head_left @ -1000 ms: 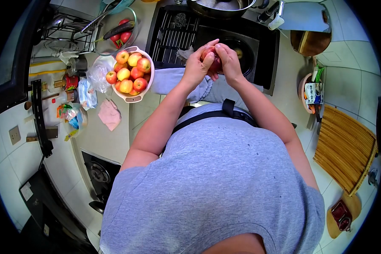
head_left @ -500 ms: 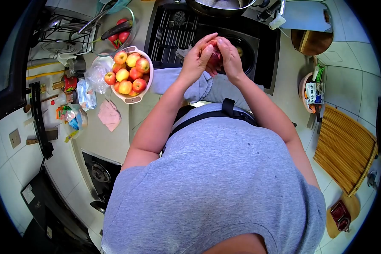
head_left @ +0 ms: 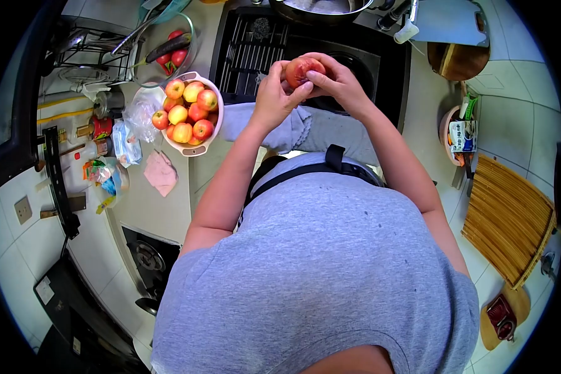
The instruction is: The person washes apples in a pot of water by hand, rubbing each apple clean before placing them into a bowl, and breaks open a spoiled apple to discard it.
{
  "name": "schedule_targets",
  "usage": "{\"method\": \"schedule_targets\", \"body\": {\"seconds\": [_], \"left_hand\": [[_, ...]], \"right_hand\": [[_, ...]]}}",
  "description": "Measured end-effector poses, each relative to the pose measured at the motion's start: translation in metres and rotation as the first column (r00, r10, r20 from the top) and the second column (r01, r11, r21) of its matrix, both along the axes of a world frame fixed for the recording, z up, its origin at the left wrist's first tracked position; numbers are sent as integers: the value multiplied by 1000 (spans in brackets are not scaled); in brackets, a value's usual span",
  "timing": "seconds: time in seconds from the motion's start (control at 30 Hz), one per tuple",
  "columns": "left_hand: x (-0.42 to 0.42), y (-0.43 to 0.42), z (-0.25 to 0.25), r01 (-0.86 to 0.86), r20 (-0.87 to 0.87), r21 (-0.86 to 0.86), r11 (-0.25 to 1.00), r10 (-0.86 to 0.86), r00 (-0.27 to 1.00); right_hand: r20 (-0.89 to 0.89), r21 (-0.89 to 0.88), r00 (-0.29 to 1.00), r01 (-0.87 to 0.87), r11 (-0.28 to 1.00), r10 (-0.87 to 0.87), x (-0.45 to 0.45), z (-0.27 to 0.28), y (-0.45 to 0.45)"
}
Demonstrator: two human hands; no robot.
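A round, mottled red fruit [head_left: 301, 70], peach-like with darker red patches, is held between both hands over the front of the black sink [head_left: 389, 93]. My left hand [head_left: 273, 98] wraps its left side, fingers curled behind it. From the right, my right hand [head_left: 341, 89] grips it with the thumb across its front; some fingertips are hidden. Left of the hands, a pale pink colander [head_left: 220, 121] holds several red and yellow apples [head_left: 198, 112]. A grey-blue towel [head_left: 262, 128] hangs over the sink's front edge, below the hands.
A glass bowl [head_left: 194, 47] with an eggplant [head_left: 168, 47] and red vegetables stands at the back left. Behind the sink are a pot [head_left: 318, 17] and a faucet [head_left: 408, 30]. A pink cloth [head_left: 161, 173] lies on the left counter near the gas stove [head_left: 148, 254].
The fruit has turned, showing a lighter red face. Both hands have opened from around it, shifted slightly toward my body, and now hold it from below and the sides.
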State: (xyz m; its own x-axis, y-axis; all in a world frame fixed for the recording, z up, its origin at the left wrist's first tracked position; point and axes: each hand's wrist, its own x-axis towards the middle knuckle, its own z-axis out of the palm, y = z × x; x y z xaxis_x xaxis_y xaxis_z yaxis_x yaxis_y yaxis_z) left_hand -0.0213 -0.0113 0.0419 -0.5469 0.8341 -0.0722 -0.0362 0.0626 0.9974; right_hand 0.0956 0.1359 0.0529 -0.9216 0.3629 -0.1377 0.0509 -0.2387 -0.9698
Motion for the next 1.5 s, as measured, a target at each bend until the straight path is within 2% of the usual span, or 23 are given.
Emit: {"method": "schedule_targets", "body": {"seconds": [0.03,0.1,0.13,0.2,0.23,0.37,0.47,0.53,0.57,0.63,0.7,0.8,0.97,1.03,1.1,1.17,1.33,1.4,1.43,1.5], "left_hand": [[-3,-1,-2,19,-78,-39,999,-22,997],[-9,-3,-2,21,-139,-77,997,-31,990],[-10,-2,1,22,-199,-112,994,-44,979],[-10,0,5,25,-195,-45,999,-33,980],[-9,1,7,25,-193,20,999,-21,981],[-9,1,12,51,-160,-11,999,-52,986],[-5,3,12,82,-240,-49,995,-92,966],[-1,6,14,23,-371,-25,999,-31,928],[0,7,14,24,-369,-25,999,-32,929],[1,10,14,15,-481,46,999,9,877],[2,13,16,6,-481,64,998,26,876],[6,14,17,11,-483,51,999,15,876],[4,19,17,2,-448,18,1000,6,894],[-3,23,16,-14,-452,18,1000,21,892],[-10,23,16,69,-461,-37,997,-78,884],[-13,24,14,77,-479,-32,996,-83,874],[-20,25,10,105,-427,-39,994,-112,897],[-22,23,8,145,-398,-55,988,-155,904],[-21,23,7,145,-394,-58,988,-156,906],[-20,21,6,171,-349,-9,985,-163,923]], "right_hand": [[-12,103,999,-44,994,45,1,2,3],[37,97,995,-96,991,93,7,7,6],[25,200,994,-108,974,105,8,8,6],[16,342,994,-111,933,112,9,10,7],[17,342,994,-111,933,112,10,12,8],[68,359,987,-158,920,143,10,26,15],[115,412,984,-175,894,139,9,27,16],[127,448,983,-175,877,131,8,25,14],[90,509,992,-126,852,94,8,22,12],[52,565,997,-79,821,60,7,21,8],[-5,666,999,40,745,-50,6,21,4],[-33,717,992,109,689,-122,3,17,4],[63,682,997,-5,732,-52,-2,20,19],[81,569,995,3,823,-59,-6,12,22],[65,615,997,-7,789,-42,-9,17,28],[263,528,965,-159,834,16,-11,30,33],[212,496,976,-150,855,49,-13,25,36],[245,346,967,-148,927,63,-13,26,37],[263,344,965,-119,931,26,-13,27,40],[226,291,969,-164,942,99,-9,19,50]]}}
